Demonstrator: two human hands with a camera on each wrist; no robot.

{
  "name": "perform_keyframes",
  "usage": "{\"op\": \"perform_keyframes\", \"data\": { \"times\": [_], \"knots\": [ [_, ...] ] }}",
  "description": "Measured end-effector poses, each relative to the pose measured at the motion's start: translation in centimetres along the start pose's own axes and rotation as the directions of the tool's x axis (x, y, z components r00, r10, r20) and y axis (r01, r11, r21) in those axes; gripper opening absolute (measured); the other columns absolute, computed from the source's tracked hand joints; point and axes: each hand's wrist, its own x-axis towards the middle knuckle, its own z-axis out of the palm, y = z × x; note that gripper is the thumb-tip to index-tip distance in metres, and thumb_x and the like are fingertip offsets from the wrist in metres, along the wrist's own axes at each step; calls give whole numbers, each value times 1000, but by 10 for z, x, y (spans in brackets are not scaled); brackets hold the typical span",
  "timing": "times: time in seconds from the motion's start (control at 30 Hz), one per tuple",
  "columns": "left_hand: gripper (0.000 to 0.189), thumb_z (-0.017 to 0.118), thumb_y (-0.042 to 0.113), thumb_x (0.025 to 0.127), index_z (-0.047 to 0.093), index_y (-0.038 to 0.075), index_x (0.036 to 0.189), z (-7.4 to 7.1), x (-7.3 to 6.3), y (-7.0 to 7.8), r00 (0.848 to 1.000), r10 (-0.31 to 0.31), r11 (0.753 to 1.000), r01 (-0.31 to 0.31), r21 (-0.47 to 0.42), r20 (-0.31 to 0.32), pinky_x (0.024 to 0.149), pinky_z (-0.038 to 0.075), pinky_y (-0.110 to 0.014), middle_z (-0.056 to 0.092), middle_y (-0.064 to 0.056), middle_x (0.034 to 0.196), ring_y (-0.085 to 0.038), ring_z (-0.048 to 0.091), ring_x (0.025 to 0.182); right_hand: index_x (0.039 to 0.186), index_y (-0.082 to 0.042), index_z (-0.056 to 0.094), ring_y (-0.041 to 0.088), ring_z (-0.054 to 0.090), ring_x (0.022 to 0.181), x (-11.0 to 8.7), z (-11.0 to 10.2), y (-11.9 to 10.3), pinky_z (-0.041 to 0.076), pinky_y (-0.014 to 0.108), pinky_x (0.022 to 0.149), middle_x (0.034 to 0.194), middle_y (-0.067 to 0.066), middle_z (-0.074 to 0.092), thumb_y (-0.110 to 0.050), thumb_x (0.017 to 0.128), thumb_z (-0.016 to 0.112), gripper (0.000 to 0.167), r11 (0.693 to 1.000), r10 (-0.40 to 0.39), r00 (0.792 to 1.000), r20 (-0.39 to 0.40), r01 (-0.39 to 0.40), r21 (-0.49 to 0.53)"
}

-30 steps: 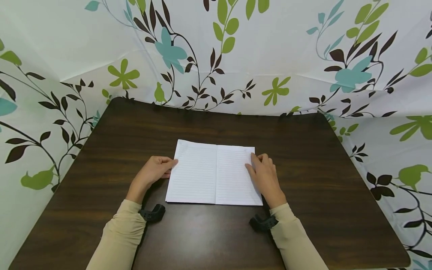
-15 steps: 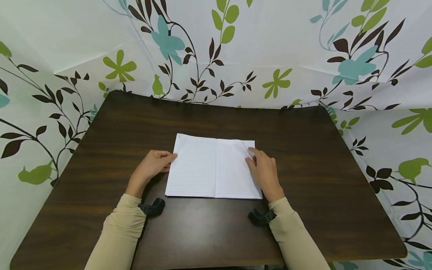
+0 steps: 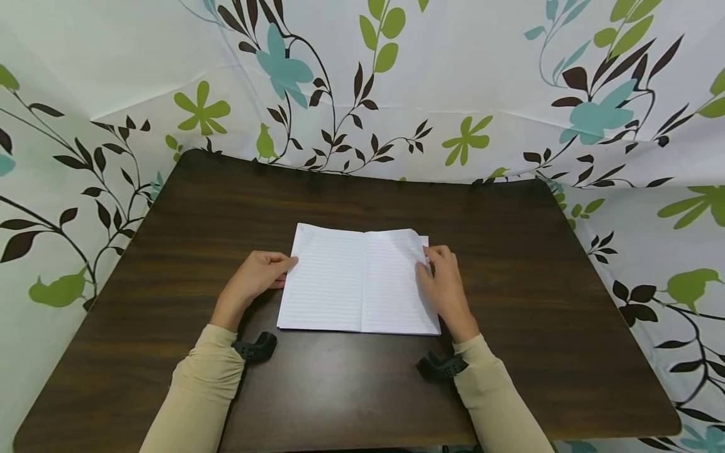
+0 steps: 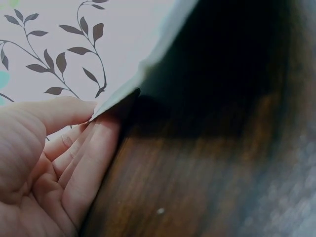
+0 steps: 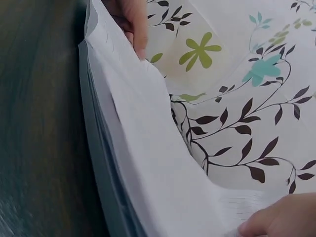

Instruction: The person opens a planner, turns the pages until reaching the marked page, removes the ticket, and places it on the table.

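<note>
An open notebook [image 3: 334,283] with blank lined pages lies on the dark wooden table, its fold running down the middle. My left hand [image 3: 257,277] pinches its left edge, thumb above and fingers beneath, as the left wrist view shows at the notebook's edge [image 4: 118,101]. On the other side my right hand [image 3: 444,280] pinches the right-hand page [image 3: 396,283] near its outer upper edge. That page's top corner is bent up, baring a strip of the sheet below. In the right wrist view the thumb of my right hand [image 5: 286,217] presses on the paper.
The brown table [image 3: 340,396] extends around the notebook on all sides. A white curtain [image 3: 481,69] with leaf and flower prints hangs behind the table and along both sides. Black bands [image 3: 256,348] sit on both wrists.
The view has tipped slightly downward. My right fingers have lifted the right page's top corner and shifted a little outward. My left hand keeps its hold on the left edge.
</note>
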Motion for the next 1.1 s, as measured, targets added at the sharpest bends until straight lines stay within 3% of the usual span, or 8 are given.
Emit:
{"op": "perform_keyframes", "data": {
  "times": [0.13, 0.37, 0.43, 0.5, 0.6, 0.7, 0.9, 1.1],
  "knots": [
    [47, 63, 38, 105, 71, -2, 128, 0, 0, 0, 1000, 5, 1000, -5, -8, 3, 78, 59, -20, 73, -12, 114, -8, 67, 88, 140, 5, 60, 40, 54, 133, -4, -3, -4, 47, 56, 109, 140, 23, 58, -7, 102, 60, 40, 996, -81, 996, 45, 83, -35],
    [46, 63, 37, 105, 71, -2, 127, 0, 1, 0, 1000, -9, 1000, 9, 2, -6, 75, 59, -19, 73, -11, 110, -8, 67, 86, 139, 2, 63, 29, 63, 97, -10, -8, -15, 56, 44, 83, 116, 16, 63, -12, 100, 68, 42, 985, -169, 984, 59, 171, -34],
    [45, 63, 37, 105, 71, -2, 126, 0, 0, -1, 1000, -12, 1000, 12, 6, -9, 75, 59, -19, 74, -10, 109, -9, 67, 85, 137, 2, 64, 27, 62, 95, -12, -11, -18, 58, 43, 83, 114, 15, 62, -15, 98, 72, 43, 982, -186, 979, 82, 188, -14],
    [45, 63, 37, 105, 72, -1, 126, 0, 0, -1, 1000, -13, 1000, 14, 12, -13, 75, 59, -19, 74, -10, 108, -9, 66, 86, 137, -2, 64, 28, 63, 105, -15, -15, -21, 58, 47, 92, 122, 13, 62, -19, 96, 76, 46, 979, -202, 970, 135, 202, 16],
    [45, 62, 37, 105, 71, -1, 127, 0, 0, 0, 1000, -5, 1000, 5, 10, -6, 75, 58, -19, 74, -10, 108, -8, 66, 86, 145, -12, 60, 30, 54, 135, -18, -21, -25, 47, 57, 112, 147, 8, 54, -27, 97, 75, 53, 973, -230, 940, 254, 217, 80],
    [46, 62, 37, 105, 71, -2, 128, -1, -1, 2, 1000, 6, 1000, -6, 6, -3, 76, 58, -19, 74, -9, 108, -7, 66, 86, 154, -21, 51, 31, 33, 155, -21, -25, -28, 32, 65, 122, 166, 3, 38, -32, 100, 70, 58, 962, -267, 890, 371, 222, 159],
    [46, 62, 38, 105, 71, -1, 127, -1, -1, 1, 1000, 21, 1000, -21, 5, 0, 76, 58, -18, 75, -9, 108, -6, 67, 86, 163, -27, 33, 25, 15, 162, -28, -24, -32, 22, 58, 128, 175, -1, 17, -29, 103, 66, 69, 929, -356, 804, 477, 247, 276],
    [46, 61, 36, 106, 70, -3, 128, -2, 0, -2, 1000, 23, 1000, -23, -15, 6, 75, 59, -18, 74, -9, 108, -7, 66, 85, 166, -27, 24, 21, 7, 164, -31, -10, -36, 19, 55, 130, 176, -3, 9, -29, 99, 72, 82, 906, -420, 777, 468, 329, 267]
  ]
}}
